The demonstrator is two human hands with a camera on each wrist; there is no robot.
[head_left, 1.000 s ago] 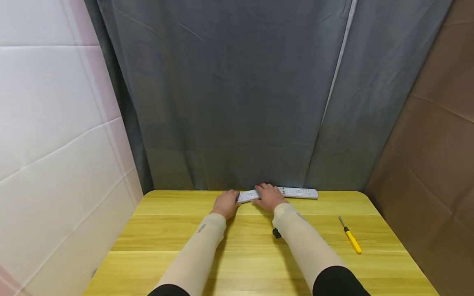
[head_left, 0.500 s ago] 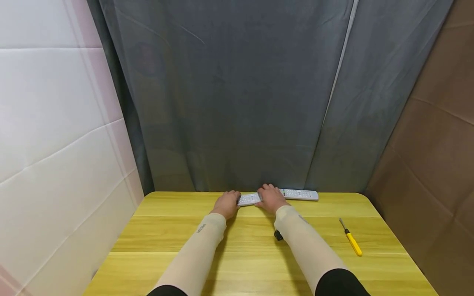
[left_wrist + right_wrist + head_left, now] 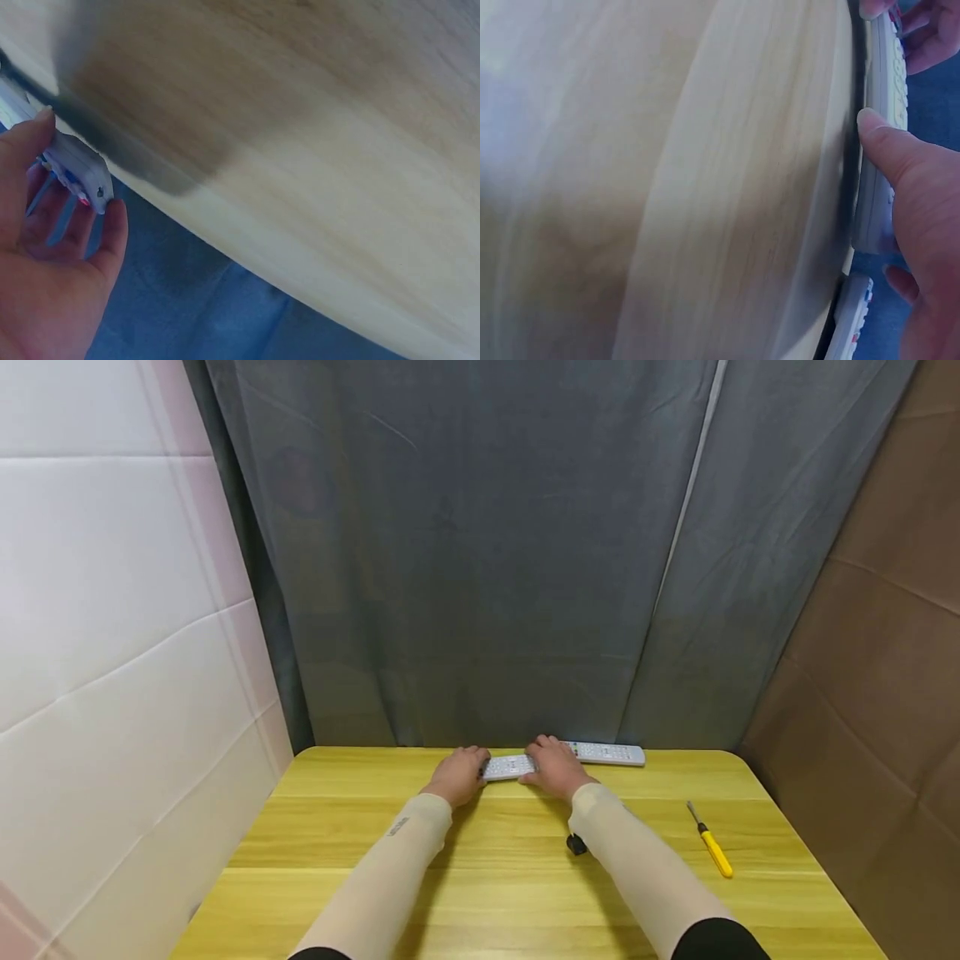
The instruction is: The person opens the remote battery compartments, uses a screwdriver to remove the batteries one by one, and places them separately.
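A: Long white plastic remote control (image 3: 508,767) at far edge of yellow wooden counter (image 3: 495,868), beside second white remote (image 3: 607,752). Left hand (image 3: 456,775) pinching its left end, right hand (image 3: 555,768) clasping the middle.

B: Best kept level, thumbs braced on near side. Versus a second ago: remote drawn slightly nearer, right forearm shifted rightward.

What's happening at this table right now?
A person has both hands on a white remote control at the far edge of a yellow wooden table. The left hand grips its left end, and the right hand holds the other end, thumb against its side. A second remote lies just beyond to the right. A yellow screwdriver lies untouched to the right, and a small black thing sits beside the right forearm.
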